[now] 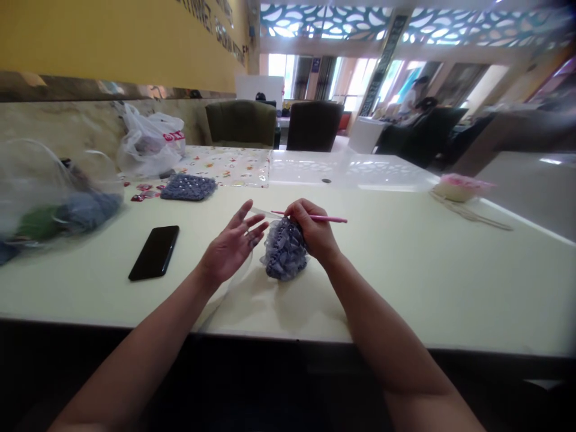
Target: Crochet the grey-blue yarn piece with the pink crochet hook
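A pink crochet hook (pixel 330 219) lies across the fingers of my right hand (pixel 310 225), which is closed round it and pinches the top of a grey-blue crocheted piece (pixel 285 252). The piece has ruffled, sheer ribbon edges and hangs just over the table. To its left, my left hand (pixel 231 246) is open, palm turned up and fingers spread. A pale, translucent ribbon (pixel 263 211) runs by its fingers towards the hook; another length trails below the hand to the table edge.
A black phone (pixel 154 252) lies on the pale table (pixel 405 270). Behind it are a grey crocheted square (pixel 189 187), red wrappers (pixel 144 192) and a white plastic bag (pixel 150 141). A clear bag with yarn (pixel 90 210) stands left, a pink-topped pouch (pixel 461 187) right. Chairs (pixel 315 125) and people are beyond.
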Motion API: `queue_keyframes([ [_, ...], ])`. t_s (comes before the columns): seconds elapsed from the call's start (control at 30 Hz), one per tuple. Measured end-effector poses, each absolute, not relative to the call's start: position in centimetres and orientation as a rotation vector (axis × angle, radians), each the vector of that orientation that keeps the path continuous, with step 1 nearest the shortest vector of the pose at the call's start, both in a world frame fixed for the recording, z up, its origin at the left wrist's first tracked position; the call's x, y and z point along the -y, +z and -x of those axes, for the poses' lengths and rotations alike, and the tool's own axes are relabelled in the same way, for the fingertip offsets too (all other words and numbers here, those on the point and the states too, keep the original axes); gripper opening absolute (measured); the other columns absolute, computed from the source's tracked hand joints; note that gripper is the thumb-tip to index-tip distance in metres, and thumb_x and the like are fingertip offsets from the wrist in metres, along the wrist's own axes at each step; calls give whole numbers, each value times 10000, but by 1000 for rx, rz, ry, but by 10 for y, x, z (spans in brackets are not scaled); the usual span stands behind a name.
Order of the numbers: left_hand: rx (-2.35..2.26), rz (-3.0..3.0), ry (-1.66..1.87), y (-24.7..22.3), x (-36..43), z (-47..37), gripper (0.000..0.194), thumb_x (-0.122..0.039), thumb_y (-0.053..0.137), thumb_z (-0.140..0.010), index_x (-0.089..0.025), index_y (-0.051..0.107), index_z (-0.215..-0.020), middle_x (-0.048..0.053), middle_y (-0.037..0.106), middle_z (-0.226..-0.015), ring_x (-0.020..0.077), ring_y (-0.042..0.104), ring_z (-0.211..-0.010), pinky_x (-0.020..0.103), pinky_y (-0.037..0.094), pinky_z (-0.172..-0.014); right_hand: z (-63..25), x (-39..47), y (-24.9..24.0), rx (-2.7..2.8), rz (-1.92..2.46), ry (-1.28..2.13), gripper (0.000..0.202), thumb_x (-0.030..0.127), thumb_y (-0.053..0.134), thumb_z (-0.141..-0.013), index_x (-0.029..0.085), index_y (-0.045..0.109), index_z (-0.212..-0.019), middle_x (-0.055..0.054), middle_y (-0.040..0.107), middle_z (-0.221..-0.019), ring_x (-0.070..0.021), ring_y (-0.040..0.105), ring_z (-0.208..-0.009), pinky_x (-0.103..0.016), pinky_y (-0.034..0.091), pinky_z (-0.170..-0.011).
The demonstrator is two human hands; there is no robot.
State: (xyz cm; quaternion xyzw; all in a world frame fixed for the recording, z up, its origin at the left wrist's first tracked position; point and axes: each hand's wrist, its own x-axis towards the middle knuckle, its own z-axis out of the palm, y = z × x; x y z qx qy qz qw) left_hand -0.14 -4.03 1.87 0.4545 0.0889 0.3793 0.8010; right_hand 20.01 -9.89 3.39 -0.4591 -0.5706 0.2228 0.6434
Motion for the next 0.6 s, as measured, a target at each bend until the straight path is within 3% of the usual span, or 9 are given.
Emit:
queue_keyframes([
  [0.07,-217,-937,773,19,45,-9,637,-209,614,-897,-418,418,-1466,11,636,-1278,145,634,-1107,287,483,-962,-191,101,32,1337,1043,463,339,489,568,-938,203,633,-769,11,535,-709,-121,467,-691,-251,381,-656],
  [0.17,-280,-957,769,19,44,-21,773,-197,620,-897,-430,270,-1545,4,683,-1110,128,659,-892,265,509,-823,-180,106,28,1422,1028,402,302,467,546,-951,215,621,-801,9,569,-733,-130,504,-703,-262,418,-677],
  [0.3,-319,-1129,783,24,37,-23,748,-255,630,-903,-419,292,-1550,-26,642,-819,117,587,-669,263,484,-710,-170,110,20,1526,1043,245,232,436,526,-963,245,636,-889,4,634,-774,-137,555,-684,-271,454,-673],
  [0.47,-244,-1401,790,47,33,-13,898,-175,682,-840,-426,223,-1570,-24,667,-882,136,606,-799,273,479,-816,-161,115,13,1536,1088,50,246,405,550,-957,308,587,-1181,-37,709,-1024,-183,661,-825,-313,504,-763],
  [0.53,-237,-1487,798,55,33,-12,950,-120,708,-790,-387,244,-1574,-18,674,-865,142,606,-811,273,481,-834,-158,115,12,1504,1140,-13,291,387,554,-958,304,547,-1237,-42,710,-1002,-184,665,-808,-312,503,-748],
  [0.6,-244,-1518,795,58,31,-12,971,-79,728,-734,-346,299,-1563,-11,680,-866,142,602,-796,272,484,-833,-157,112,11,1479,1212,-54,232,381,552,-961,282,571,-1170,-38,703,-925,-178,654,-761,-303,496,-721],
])
